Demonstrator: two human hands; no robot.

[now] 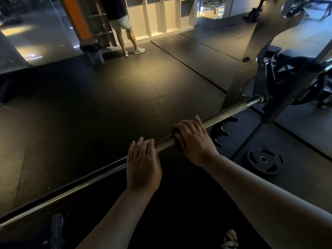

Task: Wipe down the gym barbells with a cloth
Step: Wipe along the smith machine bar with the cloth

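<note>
A long steel barbell (231, 111) runs from the lower left up to a rack at the right. My right hand (194, 139) lies over the bar with a dark cloth (177, 137) wrapped round the bar beneath it; its fingers curl over the cloth. My left hand (142, 164) rests on the bar just left of the right one, fingers straight and pointing forward. The stretch of bar under both hands is hidden.
A rack upright (269, 72) with plate pegs holds the bar's right end. A weight plate (264, 159) lies on the floor mat at the right. A person's legs (128, 38) stand far off by white shelving (161, 15). Dark rubber flooring (107, 97) spreads ahead.
</note>
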